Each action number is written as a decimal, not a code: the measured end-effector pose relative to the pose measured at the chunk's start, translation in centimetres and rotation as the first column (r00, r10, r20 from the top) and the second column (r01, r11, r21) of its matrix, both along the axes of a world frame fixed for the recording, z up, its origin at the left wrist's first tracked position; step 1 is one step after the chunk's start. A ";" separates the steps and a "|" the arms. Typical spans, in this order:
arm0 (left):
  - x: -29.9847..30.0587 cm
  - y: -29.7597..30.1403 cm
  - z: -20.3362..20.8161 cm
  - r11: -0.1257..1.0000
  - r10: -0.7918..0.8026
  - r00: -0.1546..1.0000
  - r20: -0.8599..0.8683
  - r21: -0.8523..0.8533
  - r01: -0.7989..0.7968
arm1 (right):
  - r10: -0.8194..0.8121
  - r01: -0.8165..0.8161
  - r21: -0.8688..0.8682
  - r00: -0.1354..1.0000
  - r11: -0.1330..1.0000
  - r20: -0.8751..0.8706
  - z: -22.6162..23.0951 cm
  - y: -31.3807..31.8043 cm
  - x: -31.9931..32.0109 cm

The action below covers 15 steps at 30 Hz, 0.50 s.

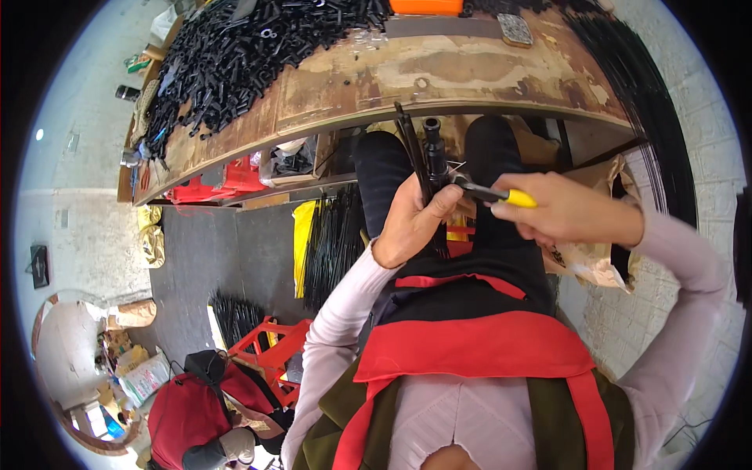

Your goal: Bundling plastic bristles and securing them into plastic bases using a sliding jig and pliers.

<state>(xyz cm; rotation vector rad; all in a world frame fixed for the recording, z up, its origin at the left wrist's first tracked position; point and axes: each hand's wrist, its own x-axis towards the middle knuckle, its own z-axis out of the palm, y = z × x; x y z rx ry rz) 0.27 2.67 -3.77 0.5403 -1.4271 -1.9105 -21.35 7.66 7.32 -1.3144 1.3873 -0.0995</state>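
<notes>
Holding black rod bundle (429,168) tight in left hand (411,223) | right hand (564,210) squeezes yellow-handled pliers (493,193) (keep it steady) | wooden bench (439,74) above

The left hand (411,219) closes its grip around a bundle of black metal parts (429,160), held upright. Just right of that grip, the right hand (568,210) holds yellow-handled pliers (501,194), their tip touching the bundle. Above both, the table (439,78) carries heaped black pieces (235,55).
</notes>
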 end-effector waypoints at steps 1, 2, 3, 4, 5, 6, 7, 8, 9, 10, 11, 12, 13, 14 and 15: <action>0.0 -0.3 0.0 1.000 -0.002 1.000 -0.006 0.010 0.002 | -0.032 0.034 -0.018 0.991 0.999 0.133 -1.9 0.6 -0.4; 0.1 -0.5 0.1 1.000 -0.003 1.000 -0.011 0.022 0.003 | -0.002 0.025 -0.190 0.992 0.982 0.124 -3.0 1.2 -0.4; 0.3 -0.6 0.2 0.999 -0.005 1.000 -0.016 0.034 0.005 | 0.027 0.015 -0.356 0.993 0.934 0.113 -3.6 1.6 -0.4; 0.3 -0.6 0.1 0.999 0.001 1.000 -0.013 0.033 -0.001 | 0.033 0.011 -0.357 0.993 0.934 0.116 -4.0 1.9 -0.5; 0.2 -0.6 -0.2 0.996 0.051 0.997 -0.052 0.079 -0.046 | 0.045 -0.055 -0.554 0.999 0.831 -0.032 -4.2 2.1 -0.5; 0.2 -0.5 -0.4 0.988 0.099 0.991 -0.090 0.126 -0.088 | 0.020 -0.142 -0.713 0.984 0.687 -0.177 -4.3 2.2 -0.5; 0.3 -0.5 -0.6 0.988 0.099 0.991 -0.087 0.126 -0.088 | 0.020 -0.140 -0.714 0.985 0.687 -0.174 -4.2 2.1 -0.5; 0.4 -0.5 -0.9 0.991 0.080 0.993 -0.091 0.111 -0.069 | -0.011 -0.175 -0.726 0.970 0.665 -0.244 -3.9 1.9 -0.5; 0.5 -0.5 -1.0 0.994 0.059 0.994 -0.096 0.097 -0.049 | -0.045 -0.211 -0.735 0.949 0.644 -0.312 -3.7 1.8 -0.4; 0.4 -0.6 -1.1 0.994 0.057 0.994 -0.096 0.097 -0.048 | -0.046 -0.211 -0.735 0.949 0.645 -0.313 -3.8 1.7 -0.5; 0.3 -0.6 -1.1 0.995 0.041 0.995 -0.088 0.089 -0.034 | -0.073 -0.269 -0.777 0.925 0.569 -0.373 -4.0 1.6 -0.5; 0.2 -0.7 -1.1 0.996 0.026 0.996 -0.080 0.081 -0.020 | -0.106 -0.329 -0.808 0.897 0.489 -0.429 -4.2 1.5 -0.6; 0.0 -0.7 -1.1 0.996 0.026 0.997 -0.078 0.083 -0.019 | -0.106 -0.327 -0.808 0.898 0.490 -0.427 -4.3 1.5 -0.5; -0.2 -0.6 -1.0 0.997 0.027 0.998 -0.063 0.068 -0.022 | -0.139 -0.358 -0.823 0.879 0.442 -0.457 -4.4 1.4 -0.5; -0.3 -0.6 -0.9 0.998 0.028 0.998 -0.049 0.054 -0.025 | -0.174 -0.389 -0.833 0.858 0.393 -0.483 -4.4 1.4 -0.5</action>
